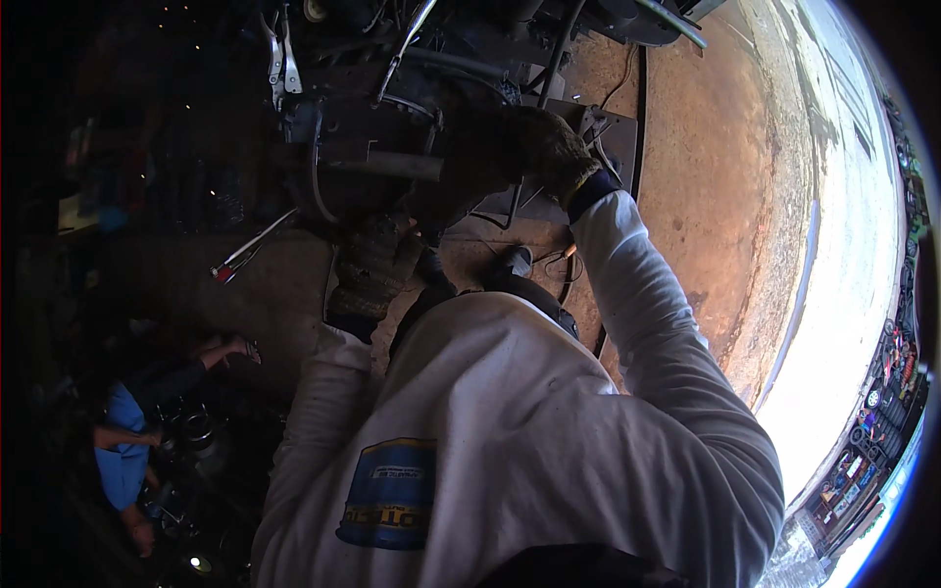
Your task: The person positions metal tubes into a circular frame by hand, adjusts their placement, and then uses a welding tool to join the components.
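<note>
At the near edge of the dark machinery [368, 137], a dark part [470, 162] sits between the gloved left hand [375, 263] and right hand [557, 149], whose grips I cannot tell in the shadow, while pliers [281, 61] crowd the far left and open floor [701, 196] spreads rightward.

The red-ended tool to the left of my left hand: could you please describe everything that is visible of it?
The red-ended tool is long and slim, with a pale, shiny shaft that looks like metal and red at its lower-left end. It slants up to the right, toward the dark machinery. The gloved left hand is to its right and does not touch it. Its support and exact kind are too dark to tell.
</note>
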`<action>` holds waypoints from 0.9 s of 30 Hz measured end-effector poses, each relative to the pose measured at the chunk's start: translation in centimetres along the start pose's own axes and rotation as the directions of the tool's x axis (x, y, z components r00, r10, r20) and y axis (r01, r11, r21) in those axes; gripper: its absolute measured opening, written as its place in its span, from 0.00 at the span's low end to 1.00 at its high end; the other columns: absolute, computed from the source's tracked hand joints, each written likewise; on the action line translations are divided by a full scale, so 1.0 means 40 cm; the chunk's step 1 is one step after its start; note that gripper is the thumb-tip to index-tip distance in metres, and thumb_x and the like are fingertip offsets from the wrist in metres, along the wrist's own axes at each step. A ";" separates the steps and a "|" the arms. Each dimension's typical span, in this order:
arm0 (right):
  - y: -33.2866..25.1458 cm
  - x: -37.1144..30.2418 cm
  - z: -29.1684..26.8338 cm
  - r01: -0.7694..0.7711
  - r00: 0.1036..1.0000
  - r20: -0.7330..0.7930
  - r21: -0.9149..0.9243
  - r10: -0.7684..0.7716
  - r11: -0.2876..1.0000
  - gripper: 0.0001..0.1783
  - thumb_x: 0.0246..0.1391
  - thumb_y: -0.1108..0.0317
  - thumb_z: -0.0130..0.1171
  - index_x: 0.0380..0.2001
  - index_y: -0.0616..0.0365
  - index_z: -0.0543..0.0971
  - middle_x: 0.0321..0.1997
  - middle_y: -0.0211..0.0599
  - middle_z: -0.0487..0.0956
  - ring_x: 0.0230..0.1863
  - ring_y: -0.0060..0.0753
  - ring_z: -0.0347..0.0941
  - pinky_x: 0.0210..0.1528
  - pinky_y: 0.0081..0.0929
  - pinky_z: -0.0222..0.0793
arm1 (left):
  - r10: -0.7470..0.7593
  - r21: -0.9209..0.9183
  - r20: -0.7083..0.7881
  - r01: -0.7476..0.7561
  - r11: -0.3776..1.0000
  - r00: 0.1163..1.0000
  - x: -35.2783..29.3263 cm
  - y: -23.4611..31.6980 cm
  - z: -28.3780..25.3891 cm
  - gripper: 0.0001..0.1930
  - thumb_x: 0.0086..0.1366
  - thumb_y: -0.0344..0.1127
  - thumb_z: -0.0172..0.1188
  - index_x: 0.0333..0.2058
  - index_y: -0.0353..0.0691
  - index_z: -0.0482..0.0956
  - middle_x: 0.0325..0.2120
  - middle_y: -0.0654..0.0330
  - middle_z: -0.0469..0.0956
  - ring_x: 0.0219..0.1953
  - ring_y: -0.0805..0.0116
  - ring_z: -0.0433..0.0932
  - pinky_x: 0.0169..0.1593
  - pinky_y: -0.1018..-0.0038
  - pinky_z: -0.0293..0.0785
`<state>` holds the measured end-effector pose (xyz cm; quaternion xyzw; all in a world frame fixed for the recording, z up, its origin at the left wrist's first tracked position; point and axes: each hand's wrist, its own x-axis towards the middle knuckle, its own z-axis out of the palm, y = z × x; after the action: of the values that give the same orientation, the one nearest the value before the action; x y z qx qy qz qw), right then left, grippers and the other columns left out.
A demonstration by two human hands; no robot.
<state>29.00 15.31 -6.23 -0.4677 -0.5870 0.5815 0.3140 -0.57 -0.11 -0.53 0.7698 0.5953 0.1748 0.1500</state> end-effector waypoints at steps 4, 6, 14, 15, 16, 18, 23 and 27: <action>0.040 0.008 -0.009 0.204 0.979 0.055 -0.165 -0.197 0.965 0.18 0.68 0.63 0.55 0.54 0.63 0.78 0.44 0.35 0.83 0.41 0.25 0.80 0.43 0.25 0.78 | 0.061 0.018 -0.030 -0.061 0.998 0.998 -0.004 -0.005 0.003 0.13 0.64 0.40 0.65 0.45 0.41 0.83 0.41 0.53 0.82 0.45 0.52 0.82 0.51 0.60 0.78; 0.037 0.000 -0.008 0.498 0.843 0.100 -0.517 -0.529 0.696 0.17 0.67 0.64 0.55 0.53 0.62 0.79 0.44 0.34 0.84 0.42 0.25 0.80 0.43 0.26 0.78 | 0.043 0.032 -0.018 -0.043 0.999 0.999 -0.004 -0.006 -0.001 0.13 0.64 0.40 0.65 0.45 0.41 0.83 0.41 0.53 0.82 0.45 0.52 0.82 0.51 0.60 0.78; -0.045 0.037 0.014 0.086 0.994 0.097 -0.523 -0.041 0.848 0.15 0.64 0.63 0.54 0.47 0.59 0.82 0.44 0.47 0.84 0.46 0.42 0.81 0.47 0.34 0.77 | 0.030 -0.013 -0.005 -0.030 0.999 1.000 -0.002 0.004 -0.012 0.13 0.64 0.39 0.65 0.44 0.40 0.83 0.41 0.52 0.83 0.45 0.52 0.82 0.51 0.61 0.78; -0.054 0.041 0.016 0.053 0.992 0.125 -0.637 0.035 0.769 0.15 0.62 0.60 0.56 0.44 0.58 0.83 0.41 0.51 0.84 0.48 0.48 0.81 0.51 0.38 0.76 | 0.034 -0.028 -0.015 -0.035 0.999 0.999 -0.003 0.005 -0.015 0.13 0.64 0.39 0.65 0.44 0.40 0.83 0.41 0.51 0.83 0.45 0.52 0.82 0.51 0.61 0.78; -0.033 0.040 0.013 0.046 0.993 0.116 -0.639 0.037 0.767 0.15 0.62 0.60 0.56 0.44 0.58 0.83 0.41 0.51 0.84 0.48 0.48 0.81 0.51 0.38 0.76 | 0.047 -0.048 -0.025 -0.048 0.998 0.999 0.003 0.007 -0.014 0.13 0.64 0.39 0.65 0.44 0.40 0.83 0.41 0.51 0.83 0.45 0.52 0.82 0.50 0.61 0.79; 0.022 0.042 0.028 0.215 0.968 0.074 -0.742 -0.240 0.635 0.13 0.65 0.67 0.52 0.48 0.61 0.80 0.49 0.49 0.83 0.49 0.45 0.81 0.50 0.35 0.76 | 0.102 -0.006 -0.033 -0.103 0.995 0.994 0.002 0.001 -0.016 0.13 0.64 0.39 0.65 0.44 0.40 0.83 0.41 0.51 0.83 0.44 0.52 0.82 0.50 0.60 0.79; -0.031 0.033 0.100 0.188 0.874 -0.262 -0.592 -0.408 0.783 0.21 0.62 0.64 0.57 0.56 0.60 0.76 0.51 0.50 0.81 0.54 0.51 0.78 0.56 0.39 0.74 | 0.071 -0.030 -0.013 -0.072 0.997 0.997 -0.003 -0.002 -0.018 0.13 0.66 0.39 0.64 0.45 0.39 0.83 0.41 0.51 0.83 0.44 0.52 0.82 0.50 0.60 0.79; 0.149 0.093 0.066 0.230 0.870 -0.131 -0.745 -0.476 0.626 0.28 0.59 0.60 0.60 0.61 0.60 0.72 0.56 0.50 0.80 0.56 0.52 0.76 0.58 0.39 0.73 | 0.291 0.094 -0.062 -0.285 0.954 0.955 0.003 -0.006 -0.025 0.14 0.66 0.40 0.62 0.45 0.39 0.83 0.41 0.52 0.83 0.44 0.52 0.82 0.49 0.60 0.79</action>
<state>26.34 17.00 -13.04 -0.5117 -0.7871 0.1532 0.3085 -1.21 0.10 0.26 0.8469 0.4887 0.1984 0.0679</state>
